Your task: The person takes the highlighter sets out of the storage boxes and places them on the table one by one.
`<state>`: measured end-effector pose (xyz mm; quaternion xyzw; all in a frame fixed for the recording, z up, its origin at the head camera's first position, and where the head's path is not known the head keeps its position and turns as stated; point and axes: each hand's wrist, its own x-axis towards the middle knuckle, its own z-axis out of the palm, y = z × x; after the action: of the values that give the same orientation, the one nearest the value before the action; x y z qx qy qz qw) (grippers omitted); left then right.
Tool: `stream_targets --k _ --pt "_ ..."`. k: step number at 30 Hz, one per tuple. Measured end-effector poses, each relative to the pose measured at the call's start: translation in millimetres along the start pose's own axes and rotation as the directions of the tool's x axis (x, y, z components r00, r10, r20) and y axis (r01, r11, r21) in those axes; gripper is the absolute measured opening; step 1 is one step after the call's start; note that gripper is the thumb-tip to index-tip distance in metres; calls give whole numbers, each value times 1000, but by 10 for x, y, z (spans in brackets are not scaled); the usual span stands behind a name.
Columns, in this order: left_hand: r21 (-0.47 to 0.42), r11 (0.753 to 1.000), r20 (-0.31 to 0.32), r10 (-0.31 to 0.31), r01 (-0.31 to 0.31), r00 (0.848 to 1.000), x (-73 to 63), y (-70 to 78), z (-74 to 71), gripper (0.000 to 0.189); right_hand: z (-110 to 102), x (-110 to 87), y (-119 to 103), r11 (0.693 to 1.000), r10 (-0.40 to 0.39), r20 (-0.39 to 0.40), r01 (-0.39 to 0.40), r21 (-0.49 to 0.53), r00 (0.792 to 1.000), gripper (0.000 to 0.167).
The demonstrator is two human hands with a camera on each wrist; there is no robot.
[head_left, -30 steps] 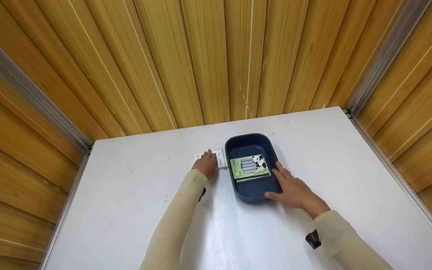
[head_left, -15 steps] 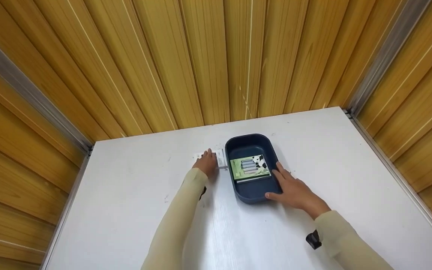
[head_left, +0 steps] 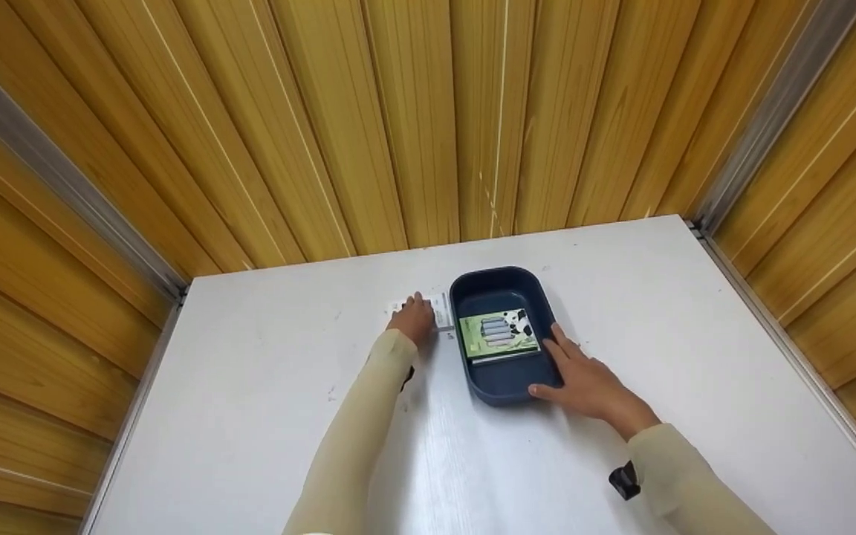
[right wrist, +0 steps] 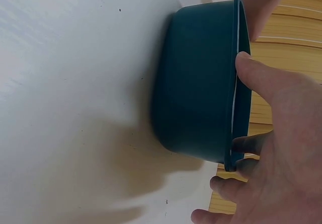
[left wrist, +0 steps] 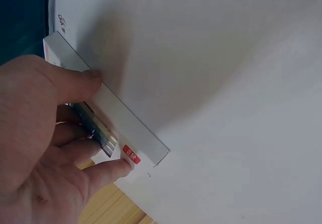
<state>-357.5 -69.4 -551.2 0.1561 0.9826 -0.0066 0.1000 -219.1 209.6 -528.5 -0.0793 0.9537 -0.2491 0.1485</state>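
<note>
A dark blue rectangular bin [head_left: 498, 389] stands on the white table. Inside it lies a flat green box [head_left: 481, 346] with a panda pattern and a picture of pastel pens; a pale edge shows beneath that box. Left of the bin is a slim white box [head_left: 441, 312] with a printed picture and a red label, its end close to the bin's side. My left hand [head_left: 414, 319] pinches this white box between thumb and fingers, covering part of it. At the bin's near right corner, my right hand [head_left: 590, 380] rests with fairly straight, spread fingers, thumb and fingertips touching the rim.
The white tabletop [head_left: 250, 401] extends around the bin. Yellow wood-look panels [head_left: 368, 134] rise behind the table and at both sides, with grey metal strips [head_left: 770, 111] at the corners.
The whole head view has shifted slightly. Both hands keep their places at the white box and the bin, and neither object has visibly moved on the table.
</note>
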Motion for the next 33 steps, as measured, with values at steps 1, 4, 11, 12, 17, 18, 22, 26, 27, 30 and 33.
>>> stream_targets --k 1,4,11,12,17,18,22,26,27,30,33 --pt "-3 1000 -9 -2 2 1000 7 1 7 39 -2 1 7 1000 -4 1 4 -5 1000 94" --pt "-6 1000 -22 -1 1 1000 33 9 16 38 -9 -3 22 1000 -18 -7 18 -20 1000 94" --pt "8 1000 -29 -5 5 1000 68 10 16 38 -16 -19 18 1000 -20 -16 20 -19 1000 94" --pt "5 1000 -32 -8 9 999 67 6 16 38 -16 -19 12 1000 -20 -14 19 -17 1000 94" --pt "-6 1000 -46 -18 18 999 76 -15 30 37 -4 -10 -2 1000 -25 -12 25 -15 1000 94" --pt "-5 1000 -49 -19 19 999 78 -19 32 36 0 -7 -1 1000 -24 -11 24 -14 1000 94" --pt "-2 1000 -42 -21 21 999 89 -17 32 37 18 -3 23 1000 -23 -13 23 -7 1000 95" --pt "-24 999 -27 -25 24 999 102 -26 19 39 22 -1 34 1000 -22 -19 22 -5 1000 94" --pt "-26 999 -19 -25 25 1000 104 -27 13 40 21 -1 33 1000 -19 -18 19 -4 1000 94" --pt "-28 999 3 -27 27 1000 107 -28 -10 42 11 -3 27 1000 -16 -17 16 5 1000 94" --pt "-28 999 -4 -27 26 1000 127 -35 0 42 6 -5 23 1000 -19 -13 19 1 1000 94"
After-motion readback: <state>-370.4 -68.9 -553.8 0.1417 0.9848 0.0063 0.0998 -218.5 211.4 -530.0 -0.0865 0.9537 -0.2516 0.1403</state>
